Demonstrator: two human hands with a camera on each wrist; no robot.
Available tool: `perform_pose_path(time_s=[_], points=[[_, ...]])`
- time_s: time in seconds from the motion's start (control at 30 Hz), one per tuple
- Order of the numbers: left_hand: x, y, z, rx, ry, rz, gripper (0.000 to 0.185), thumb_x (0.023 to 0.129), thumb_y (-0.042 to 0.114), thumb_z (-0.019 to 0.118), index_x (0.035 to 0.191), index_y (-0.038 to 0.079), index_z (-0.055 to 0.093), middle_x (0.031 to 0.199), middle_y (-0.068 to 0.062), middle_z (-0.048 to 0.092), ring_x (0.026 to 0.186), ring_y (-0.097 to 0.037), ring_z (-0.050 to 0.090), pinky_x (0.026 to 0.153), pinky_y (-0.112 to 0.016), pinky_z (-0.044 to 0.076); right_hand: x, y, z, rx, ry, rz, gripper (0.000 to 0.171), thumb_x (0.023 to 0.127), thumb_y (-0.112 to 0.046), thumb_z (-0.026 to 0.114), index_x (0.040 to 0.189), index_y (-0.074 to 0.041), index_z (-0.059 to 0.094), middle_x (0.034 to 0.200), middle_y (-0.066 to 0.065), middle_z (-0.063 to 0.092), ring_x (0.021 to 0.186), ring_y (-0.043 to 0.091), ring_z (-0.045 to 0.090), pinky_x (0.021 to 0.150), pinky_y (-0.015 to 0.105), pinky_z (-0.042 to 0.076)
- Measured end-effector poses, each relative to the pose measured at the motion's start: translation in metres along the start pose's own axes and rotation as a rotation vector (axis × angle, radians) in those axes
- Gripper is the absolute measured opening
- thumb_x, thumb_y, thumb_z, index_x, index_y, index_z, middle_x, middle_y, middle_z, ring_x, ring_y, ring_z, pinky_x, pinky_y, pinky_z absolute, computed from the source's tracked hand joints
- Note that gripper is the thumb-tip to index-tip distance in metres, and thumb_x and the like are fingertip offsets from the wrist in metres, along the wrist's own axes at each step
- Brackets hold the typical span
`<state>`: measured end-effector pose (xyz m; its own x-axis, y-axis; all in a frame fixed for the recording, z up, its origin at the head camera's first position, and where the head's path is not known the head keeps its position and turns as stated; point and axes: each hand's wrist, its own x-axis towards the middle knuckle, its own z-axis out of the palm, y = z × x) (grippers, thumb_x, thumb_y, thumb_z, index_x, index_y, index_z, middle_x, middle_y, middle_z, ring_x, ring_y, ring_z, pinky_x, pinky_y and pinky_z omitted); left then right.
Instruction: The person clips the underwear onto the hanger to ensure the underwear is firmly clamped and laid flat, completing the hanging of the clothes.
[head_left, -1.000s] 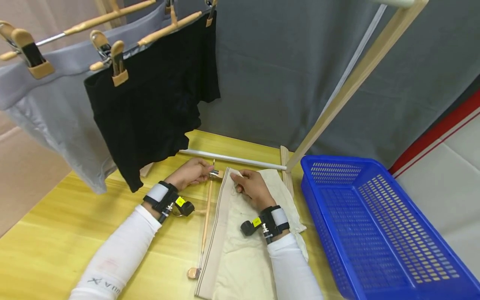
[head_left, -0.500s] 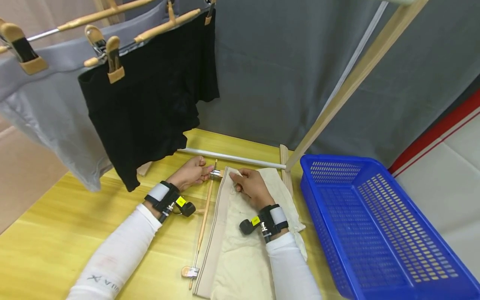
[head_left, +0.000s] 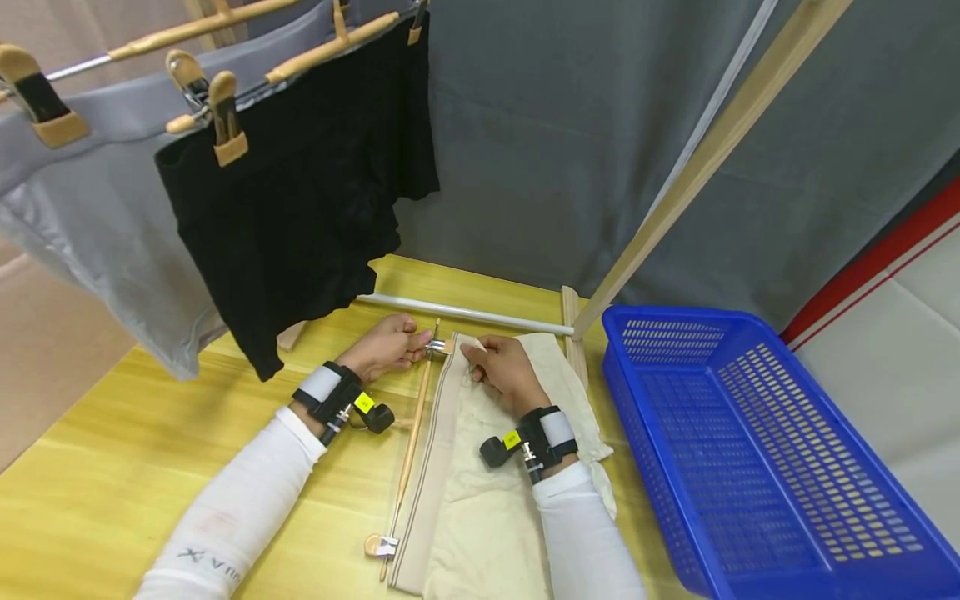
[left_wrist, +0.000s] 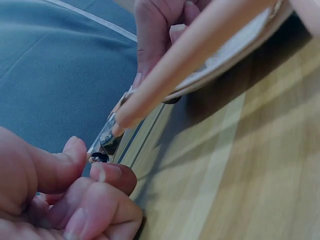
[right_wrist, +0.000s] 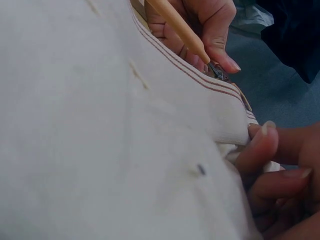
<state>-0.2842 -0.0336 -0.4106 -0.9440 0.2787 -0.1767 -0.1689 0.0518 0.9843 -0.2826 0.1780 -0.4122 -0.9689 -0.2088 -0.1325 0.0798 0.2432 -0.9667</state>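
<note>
A cream pair of shorts (head_left: 480, 517) lies on the wooden table, its striped waistband (head_left: 431, 483) along the left side. Beside the waistband lies a wooden clip hanger (head_left: 411, 442), with one clip (head_left: 381, 546) at its near end. My left hand (head_left: 386, 346) pinches the far clip (left_wrist: 107, 135) between thumb and forefinger. That clip's tip sits right at the waistband's far corner. My right hand (head_left: 510, 371) pinches the cloth at this corner, fingers curled under the band in the right wrist view. The inside of the clip's mouth is hidden.
Black shorts (head_left: 300, 192) and grey shorts (head_left: 142, 175) hang from clip hangers at the upper left. A blue plastic basket (head_left: 611, 375) stands to the right. The rack's wooden post (head_left: 697, 158) and white bottom rail (head_left: 472, 313) lie behind my hands.
My left hand and the far clip have shifted slightly right toward the waistband. The hanger has rolled, so the near clip now shows more of its metal. My right hand stays on the corner.
</note>
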Motion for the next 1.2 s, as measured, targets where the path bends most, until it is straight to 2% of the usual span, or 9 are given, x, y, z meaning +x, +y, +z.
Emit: perform_pose_path(time_s=[0.2, 0.57, 0.77, 0.9, 1.0, 1.07, 1.2], points=[[0.001, 0.000, 0.003, 0.010, -0.005, -0.001, 0.027, 0.101, 0.013, 0.047, 0.082, 0.009, 0.028, 0.070, -0.006, 0.048, 0.058, -0.010, 0.043, 0.044, -0.017, 0.030, 0.001, 0.000, 0.001, 0.021, 0.019, 0.021, 0.019, 0.090, -0.020, 0.069, 0.092, -0.002, 0.063, 0.061, 0.002, 0.051, 0.051, 0.011, 0.052, 0.044, 0.021, 0.035], [-0.003, 0.004, 0.013, 0.011, 0.004, 0.003, 0.027, 0.101, 0.013, 0.048, 0.083, 0.009, 0.027, 0.070, -0.006, 0.049, 0.057, -0.010, 0.044, 0.044, -0.018, 0.030, -0.003, -0.008, 0.002, 0.081, 0.049, 0.052, 0.029, 0.088, -0.021, 0.072, 0.106, -0.001, 0.063, 0.068, 0.004, 0.059, 0.049, 0.010, 0.050, 0.046, 0.021, 0.039], [-0.005, 0.006, 0.015, -0.006, 0.005, -0.027, 0.027, 0.101, 0.014, 0.049, 0.085, 0.009, 0.028, 0.070, -0.006, 0.050, 0.056, -0.010, 0.044, 0.045, -0.018, 0.030, -0.005, -0.008, 0.001, 0.089, 0.044, 0.046, 0.030, 0.088, -0.020, 0.071, 0.110, 0.000, 0.063, 0.076, 0.005, 0.063, 0.049, 0.010, 0.050, 0.047, 0.021, 0.040], [-0.005, 0.007, 0.016, -0.027, 0.008, -0.050, 0.025, 0.100, 0.015, 0.051, 0.086, 0.008, 0.032, 0.070, -0.006, 0.050, 0.053, -0.009, 0.042, 0.045, -0.019, 0.029, -0.006, -0.010, 0.001, 0.090, 0.055, 0.055, 0.031, 0.089, -0.017, 0.070, 0.114, 0.000, 0.061, 0.076, 0.005, 0.062, 0.050, 0.010, 0.050, 0.047, 0.021, 0.040], [-0.005, 0.009, 0.015, -0.009, 0.021, -0.049, 0.022, 0.099, 0.017, 0.053, 0.087, 0.005, 0.039, 0.070, -0.006, 0.049, 0.049, -0.009, 0.038, 0.043, -0.019, 0.028, -0.008, -0.015, 0.001, 0.088, 0.084, 0.040, 0.032, 0.090, -0.013, 0.068, 0.118, 0.000, 0.060, 0.081, 0.007, 0.061, 0.055, 0.011, 0.053, 0.049, 0.021, 0.041], [-0.005, 0.009, 0.013, 0.014, 0.027, -0.041, 0.022, 0.099, 0.018, 0.053, 0.087, 0.003, 0.043, 0.069, -0.006, 0.049, 0.047, -0.008, 0.034, 0.041, -0.019, 0.026, -0.010, -0.021, 0.000, 0.065, 0.112, 0.014, 0.032, 0.090, -0.012, 0.067, 0.120, -0.001, 0.059, 0.090, 0.008, 0.061, 0.061, 0.013, 0.057, 0.053, 0.023, 0.044], [-0.003, 0.008, 0.009, 0.106, 0.049, -0.032, 0.028, 0.099, 0.020, 0.054, 0.082, 0.000, 0.047, 0.065, -0.006, 0.049, 0.040, -0.008, 0.028, 0.038, -0.020, 0.023, -0.020, -0.037, -0.003, 0.002, 0.149, -0.053, 0.032, 0.092, -0.015, 0.065, 0.121, -0.003, 0.059, 0.111, 0.010, 0.058, 0.080, 0.025, 0.063, 0.067, 0.034, 0.047]])
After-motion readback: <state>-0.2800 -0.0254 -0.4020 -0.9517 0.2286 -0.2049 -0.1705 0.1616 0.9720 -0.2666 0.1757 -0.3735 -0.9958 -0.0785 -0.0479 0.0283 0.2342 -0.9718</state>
